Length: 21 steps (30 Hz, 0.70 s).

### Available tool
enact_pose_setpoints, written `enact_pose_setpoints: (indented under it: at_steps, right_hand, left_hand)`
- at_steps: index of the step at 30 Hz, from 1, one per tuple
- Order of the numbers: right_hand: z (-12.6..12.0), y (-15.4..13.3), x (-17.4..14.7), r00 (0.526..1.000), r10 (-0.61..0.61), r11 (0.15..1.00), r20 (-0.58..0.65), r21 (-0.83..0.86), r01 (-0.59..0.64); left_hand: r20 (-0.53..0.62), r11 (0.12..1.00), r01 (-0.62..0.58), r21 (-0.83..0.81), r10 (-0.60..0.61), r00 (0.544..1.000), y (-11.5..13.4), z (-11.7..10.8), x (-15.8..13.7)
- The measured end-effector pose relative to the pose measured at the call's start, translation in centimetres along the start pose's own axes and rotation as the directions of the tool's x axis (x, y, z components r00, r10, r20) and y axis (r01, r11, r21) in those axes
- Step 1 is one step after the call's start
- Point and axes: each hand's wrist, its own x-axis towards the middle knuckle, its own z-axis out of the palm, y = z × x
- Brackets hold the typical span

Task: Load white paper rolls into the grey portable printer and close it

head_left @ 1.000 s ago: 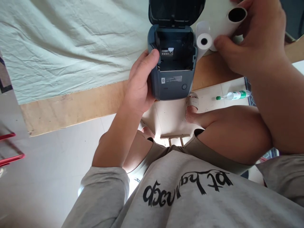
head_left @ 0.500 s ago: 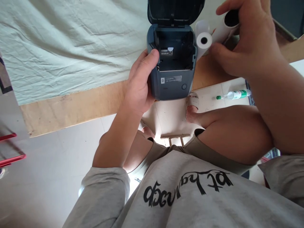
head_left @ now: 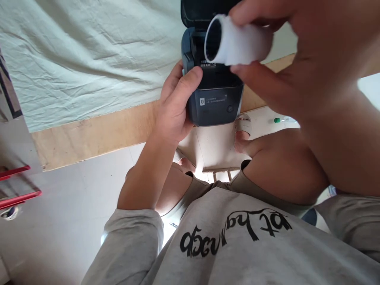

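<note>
My left hand [head_left: 179, 95] is closed around the left side of a dark blue label printer [head_left: 213, 109], its thumb on the rim of the paper bay. The printer's black lid [head_left: 194, 15] is swung up, so the bay lies open. Between thumb and fingers, my right hand [head_left: 292, 67] grips a white paper roll [head_left: 242, 45] by its sides. The roll lies sideways in front of the bay, its wide dark core facing left, and covers the bay's upper right part. Whether roll and printer touch, I cannot tell.
A pale green cloth [head_left: 101, 59] covers the tabletop, with a bare wooden edge [head_left: 97, 136] at the front. Below, a green-capped bottle [head_left: 277, 120] lies on the floor near my foot. Red bars [head_left: 20, 200] stand at the far left.
My right hand has lifted the wide-core paper roll from beside the printer and moved it left, over the bay. The left hand and printer have barely shifted.
</note>
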Motion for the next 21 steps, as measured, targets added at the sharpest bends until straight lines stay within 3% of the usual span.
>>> enact_pose_setpoints:
  at_steps: [3, 6, 11, 16, 18, 20, 21]
  right_hand:
    - [0.5, -0.2, 0.2, 0.99, -0.13, 0.966, 0.05, -0.22, 0.138]
    - [0.8, 0.4, 0.4, 0.987, -0.151, 0.966, 0.054, -0.204, 0.159]
    - [0.8, 0.4, -0.2, 0.952, -0.306, 0.935, 0.026, -0.179, 0.306]
    - [0.7, 0.2, -0.9, 0.905, -0.407, 0.902, 0.124, -0.1, 0.42]
    - [0.8, 0.9, -0.8, 0.926, -0.378, 0.925, 0.016, -0.027, 0.378]
    - [1.1, 2.1, -0.6, 0.953, -0.23, 0.971, -0.197, 0.026, 0.239]
    - [1.3, 2.8, -0.5, 0.941, -0.151, 0.985, -0.302, 0.038, 0.17]
  left_hand:
    - [0.033, 0.999, -0.034, -0.016, 0.034, 0.999, 0.0, 0.0, 0.0]
    - [0.034, 0.999, -0.013, -0.038, 0.014, 0.999, 0.1, 0.1, 0.2]
    - [0.058, 0.998, -0.017, -0.06, 0.02, 0.998, 0.2, 0.0, 0.2]
    - [0.129, 0.995, -0.078, 0.056, 0.07, 0.989, 0.0, -0.9, 0.3]
    - [0.143, 0.994, -0.088, 0.067, 0.077, 0.987, -0.1, -1.0, 0.3]
    - [0.141, 0.992, -0.096, 0.078, 0.085, 0.986, -0.2, -1.1, 0.4]
    - [0.143, 0.99, -0.102, 0.094, 0.087, 0.986, -0.2, -1.1, 0.4]
